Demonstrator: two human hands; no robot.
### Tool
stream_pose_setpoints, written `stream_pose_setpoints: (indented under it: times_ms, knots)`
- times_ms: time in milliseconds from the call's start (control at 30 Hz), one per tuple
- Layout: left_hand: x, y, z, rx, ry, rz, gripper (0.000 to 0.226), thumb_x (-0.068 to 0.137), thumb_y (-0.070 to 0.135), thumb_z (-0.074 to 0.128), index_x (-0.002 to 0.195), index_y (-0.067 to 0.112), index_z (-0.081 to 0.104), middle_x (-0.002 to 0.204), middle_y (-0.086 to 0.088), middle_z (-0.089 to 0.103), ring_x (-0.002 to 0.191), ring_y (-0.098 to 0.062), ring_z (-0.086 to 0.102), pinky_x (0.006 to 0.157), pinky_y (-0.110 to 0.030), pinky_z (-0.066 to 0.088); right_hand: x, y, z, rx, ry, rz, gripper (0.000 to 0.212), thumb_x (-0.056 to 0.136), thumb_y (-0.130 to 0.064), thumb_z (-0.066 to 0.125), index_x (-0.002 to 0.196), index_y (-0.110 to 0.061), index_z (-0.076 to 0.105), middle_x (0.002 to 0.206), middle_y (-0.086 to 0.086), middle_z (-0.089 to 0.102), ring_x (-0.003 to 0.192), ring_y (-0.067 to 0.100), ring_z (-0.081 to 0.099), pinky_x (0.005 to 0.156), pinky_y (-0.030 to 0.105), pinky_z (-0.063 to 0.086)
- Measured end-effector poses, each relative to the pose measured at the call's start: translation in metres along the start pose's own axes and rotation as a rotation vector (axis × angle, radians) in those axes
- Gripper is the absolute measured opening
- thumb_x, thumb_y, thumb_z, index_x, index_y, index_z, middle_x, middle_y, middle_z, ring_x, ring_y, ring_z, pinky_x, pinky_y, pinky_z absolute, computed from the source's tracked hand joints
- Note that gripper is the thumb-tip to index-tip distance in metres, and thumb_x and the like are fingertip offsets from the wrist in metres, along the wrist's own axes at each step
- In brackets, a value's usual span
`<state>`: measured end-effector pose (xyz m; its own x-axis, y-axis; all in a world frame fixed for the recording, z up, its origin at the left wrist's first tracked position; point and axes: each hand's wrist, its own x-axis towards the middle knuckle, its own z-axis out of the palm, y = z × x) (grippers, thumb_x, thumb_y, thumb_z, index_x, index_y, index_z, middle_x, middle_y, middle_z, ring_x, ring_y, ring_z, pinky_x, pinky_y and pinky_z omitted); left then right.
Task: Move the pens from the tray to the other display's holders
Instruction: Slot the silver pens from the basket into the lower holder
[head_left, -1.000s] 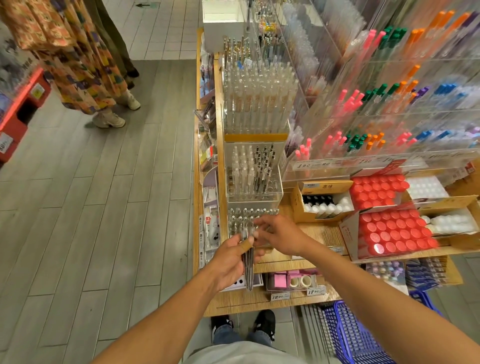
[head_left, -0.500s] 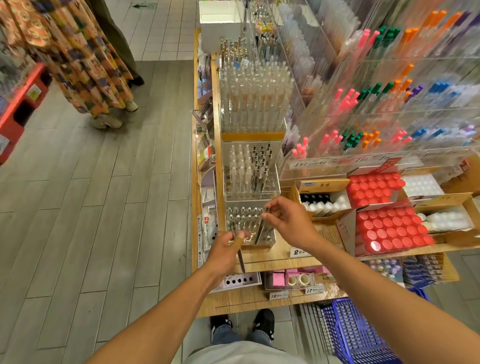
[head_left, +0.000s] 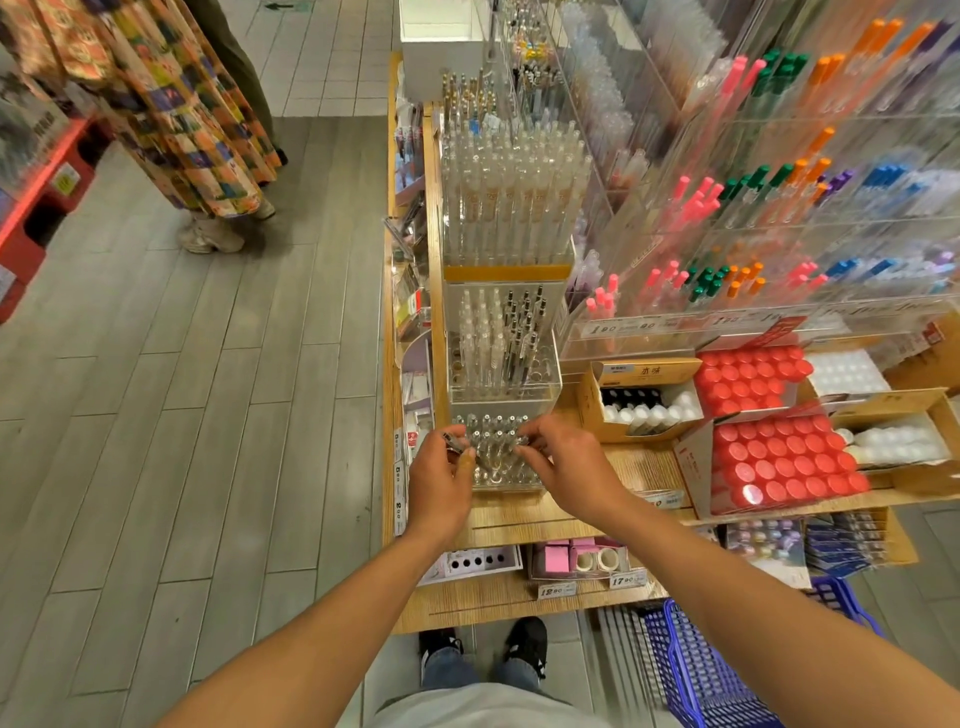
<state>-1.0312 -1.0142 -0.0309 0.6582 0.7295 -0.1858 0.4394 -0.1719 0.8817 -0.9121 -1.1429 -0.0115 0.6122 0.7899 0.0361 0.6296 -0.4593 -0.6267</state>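
At the near end of the wooden surface (head_left: 524, 519), head view: a low clear holder block (head_left: 493, 457) with rows of round sockets stands just in front of a taller clear tray (head_left: 501, 358) of upright pens. Both hands are over the block.

Left hand (head_left: 441, 478): curled, gripping a small bunch of dark pens (head_left: 457, 443) whose ends stick out above the thumb, at the block's left edge. How many, cannot tell.

Right hand (head_left: 566, 457): fingers bent in a pinch at the block's far right rows, on what looks like one pen end (head_left: 521, 440); it is blurred and small, so not certain.

Some sockets in the block's far rows already carry pens; near rows look open, though the clear plastic makes it hard to read.

Other stock: red-capped bottles (head_left: 779, 462) in a carton to the right, coloured pens (head_left: 701, 280) in far racks, blue basket (head_left: 696, 670) on the floor near right. A person in a patterned skirt (head_left: 171, 104) stands far left.

Judgement: the step in hand is seating pens one by one, the left as the supply, the right as the placer. Task is partly along, with the tray behind not yet emptied. Next move calls for lining a pen tip over a free socket and lowering it straight, without knocking neighbours, then drawing another from the left-hand bunch.
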Motion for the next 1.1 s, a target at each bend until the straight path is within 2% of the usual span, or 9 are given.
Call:
stream_pose_setpoints:
  times_ms: [233,333,433,567,667,800,900,967,1100]
  knots:
    - [0.003,-0.003,0.008,0.043,-0.045,0.056,0.035,0.097,0.001,0.057,0.128,0.017,0.056,0.113,0.005,0.066,0.1,-0.014,0.061,0.084,-0.026,0.047,0.005,-0.002,0.006,-0.142,-0.059,-0.061,0.015,0.09,-0.012,0.064,0.104,-0.008,0.062,0.092,0.007,0.067,0.089,0.023,0.058,0.07,0.027,0.039]
    - [0.001,-0.005,0.01,0.066,-0.028,0.108,0.03,0.096,0.001,0.057,0.123,0.015,0.057,0.113,0.004,0.067,0.1,-0.014,0.063,0.085,-0.027,0.048,0.007,-0.002,0.008,-0.187,-0.061,-0.085,0.012,0.088,-0.008,0.064,0.1,-0.007,0.064,0.09,0.006,0.068,0.09,0.024,0.054,0.072,0.026,0.033]
    - [0.0,-0.009,0.01,0.124,-0.018,0.205,0.023,0.095,-0.001,0.059,0.112,0.013,0.062,0.107,0.004,0.064,0.1,-0.019,0.061,0.085,-0.031,0.05,0.01,-0.002,0.01,-0.22,-0.067,-0.099,0.012,0.087,-0.007,0.065,0.099,-0.007,0.068,0.093,0.005,0.07,0.091,0.024,0.054,0.078,0.026,0.035]
    - [0.0,-0.01,0.013,0.217,0.02,0.307,0.031,0.088,-0.011,0.062,0.113,0.006,0.067,0.111,-0.001,0.055,0.097,-0.012,0.055,0.083,-0.001,0.038,0.011,-0.004,0.011,-0.239,-0.054,-0.128,0.011,0.086,-0.009,0.067,0.096,-0.007,0.071,0.09,0.007,0.07,0.088,0.026,0.055,0.08,0.033,0.045]
    - [-0.003,-0.012,0.014,0.274,-0.006,0.376,0.039,0.082,-0.019,0.062,0.114,0.002,0.066,0.111,-0.005,0.055,0.096,-0.013,0.054,0.085,0.005,0.033,0.01,-0.005,0.011,-0.242,-0.042,-0.135,0.012,0.084,-0.01,0.069,0.096,-0.008,0.073,0.089,0.006,0.071,0.088,0.027,0.057,0.081,0.037,0.048]
    - [-0.01,-0.018,0.014,0.309,0.005,0.437,0.033,0.083,-0.019,0.062,0.11,-0.001,0.065,0.108,-0.011,0.058,0.096,-0.015,0.055,0.089,-0.007,0.036,0.008,-0.002,0.012,-0.254,-0.013,-0.149,0.014,0.089,-0.015,0.066,0.1,-0.01,0.073,0.089,0.004,0.07,0.085,0.025,0.057,0.079,0.032,0.046]
    - [-0.015,-0.023,0.015,0.298,0.006,0.408,0.03,0.084,-0.018,0.061,0.108,-0.002,0.065,0.106,-0.012,0.06,0.096,-0.017,0.055,0.09,-0.012,0.036,0.008,0.002,0.011,-0.24,-0.019,-0.133,0.017,0.093,-0.02,0.061,0.105,-0.014,0.071,0.094,0.001,0.07,0.086,0.02,0.057,0.082,0.027,0.042]
    - [-0.014,-0.023,0.017,0.285,-0.004,0.387,0.03,0.083,-0.017,0.062,0.108,-0.002,0.064,0.105,-0.011,0.06,0.096,-0.016,0.054,0.086,-0.016,0.041,0.008,0.002,0.011,-0.226,-0.025,-0.119,0.018,0.094,-0.022,0.06,0.107,-0.015,0.071,0.096,0.0,0.071,0.088,0.018,0.056,0.082,0.024,0.038]
    - [-0.007,-0.021,0.023,0.239,-0.01,0.332,0.023,0.085,-0.013,0.064,0.103,0.002,0.063,0.098,-0.005,0.061,0.088,-0.019,0.057,0.076,-0.031,0.048,0.007,0.002,0.012,-0.241,-0.022,-0.11,0.019,0.094,-0.022,0.06,0.108,-0.015,0.071,0.095,0.001,0.07,0.088,0.02,0.056,0.079,0.028,0.042]
